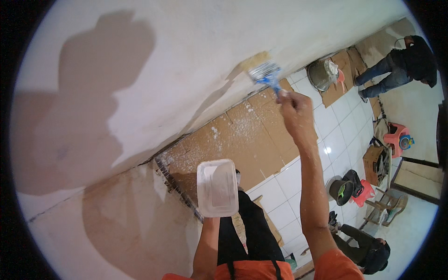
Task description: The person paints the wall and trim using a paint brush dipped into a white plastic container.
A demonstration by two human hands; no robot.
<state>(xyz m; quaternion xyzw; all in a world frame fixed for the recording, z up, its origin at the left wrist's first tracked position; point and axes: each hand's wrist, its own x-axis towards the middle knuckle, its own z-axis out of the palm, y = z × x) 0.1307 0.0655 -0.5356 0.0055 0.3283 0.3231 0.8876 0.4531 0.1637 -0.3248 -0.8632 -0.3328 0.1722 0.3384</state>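
Observation:
My right hand (295, 112), arm stretched out, is closed round the handle of a wide paintbrush (267, 73). The brush has a blue handle, a paint-smeared metal band and pale bristles. Its bristle end is at the white wall (186, 60); whether the tips touch it I cannot tell. Lower down, my left hand (212, 221) supports a clear rectangular plastic tub (217, 187), with whitish liquid showing inside. The tub hides nearly all of that hand's fingers.
Paint-spattered cardboard (242, 140) covers the floor along the wall, beside white tiles (298, 186). A large bucket (319, 77) stands by the wall. One person (401, 63) is at the far right, another (366, 247) at lower right. A dark bucket (341, 192), pink stool (396, 137) and chair (389, 207) stand there.

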